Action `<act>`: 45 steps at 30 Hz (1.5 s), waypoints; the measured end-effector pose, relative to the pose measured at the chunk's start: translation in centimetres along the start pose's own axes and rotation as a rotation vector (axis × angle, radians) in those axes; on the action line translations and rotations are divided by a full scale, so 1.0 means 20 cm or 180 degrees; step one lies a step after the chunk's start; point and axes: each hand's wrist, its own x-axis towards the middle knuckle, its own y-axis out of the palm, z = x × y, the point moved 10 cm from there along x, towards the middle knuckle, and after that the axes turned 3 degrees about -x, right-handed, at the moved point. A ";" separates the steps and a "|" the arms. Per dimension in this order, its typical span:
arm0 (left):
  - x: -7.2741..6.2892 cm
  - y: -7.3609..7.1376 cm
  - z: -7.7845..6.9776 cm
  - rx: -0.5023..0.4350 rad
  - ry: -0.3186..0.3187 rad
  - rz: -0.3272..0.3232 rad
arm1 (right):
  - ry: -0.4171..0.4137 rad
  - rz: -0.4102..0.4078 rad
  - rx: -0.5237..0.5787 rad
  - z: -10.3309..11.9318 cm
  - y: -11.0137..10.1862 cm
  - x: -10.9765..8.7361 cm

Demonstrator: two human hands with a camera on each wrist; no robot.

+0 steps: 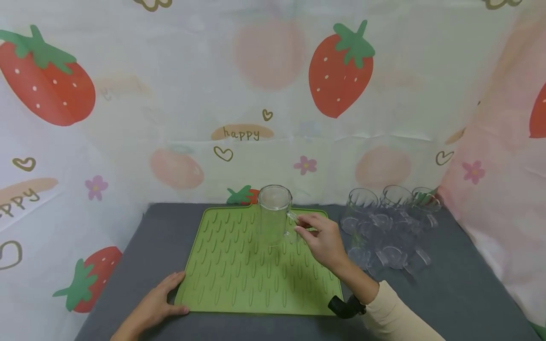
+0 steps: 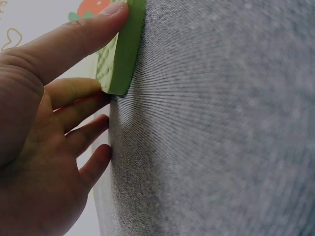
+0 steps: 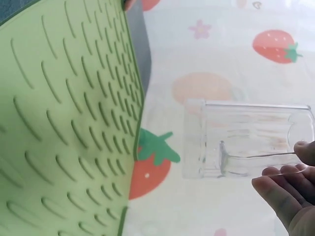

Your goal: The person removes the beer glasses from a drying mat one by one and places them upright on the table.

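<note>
A clear glass mug (image 1: 274, 215) hangs upright over the back part of a green ribbed mat (image 1: 239, 284). My right hand (image 1: 322, 239) pinches its handle between thumb and fingers. The right wrist view shows the mug (image 3: 246, 140) raised off the mat (image 3: 74, 123), its thick base facing it. At the mat's front left corner rests my left hand (image 1: 155, 300), its fingers spread along the side edge. In the left wrist view the thumb of my left hand (image 2: 44, 128) lies against the mat's edge (image 2: 125, 54), and the other fingertips reach the grey cloth.
Several clear glass mugs (image 1: 392, 227) stand in a cluster on the grey tabletop (image 1: 460, 293) right of the mat, near my right forearm. A white curtain (image 1: 183, 94) with strawberry prints hangs right behind the table and along both sides.
</note>
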 end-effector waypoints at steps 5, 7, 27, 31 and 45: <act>-0.01 0.01 0.00 0.0019 0.0023 -0.0008 | -0.0006 -0.0087 -0.0061 -0.02 -0.08 -0.02; -0.01 0.01 0.00 0.0027 0.0046 -0.0012 | -0.0023 -0.0108 -0.0107 -0.02 -0.11 -0.03; -0.01 0.00 0.00 0.0038 0.0067 -0.0009 | -0.1441 -0.0111 -0.1258 0.18 -0.29 -0.09; -0.01 0.01 0.00 0.0064 0.0079 -0.0024 | -0.1877 -0.0094 -0.1463 0.26 -0.29 -0.11; 0.00 -0.01 -0.04 0.0050 0.0012 0.0025 | -0.2447 -0.0103 -0.1613 0.35 -0.32 -0.16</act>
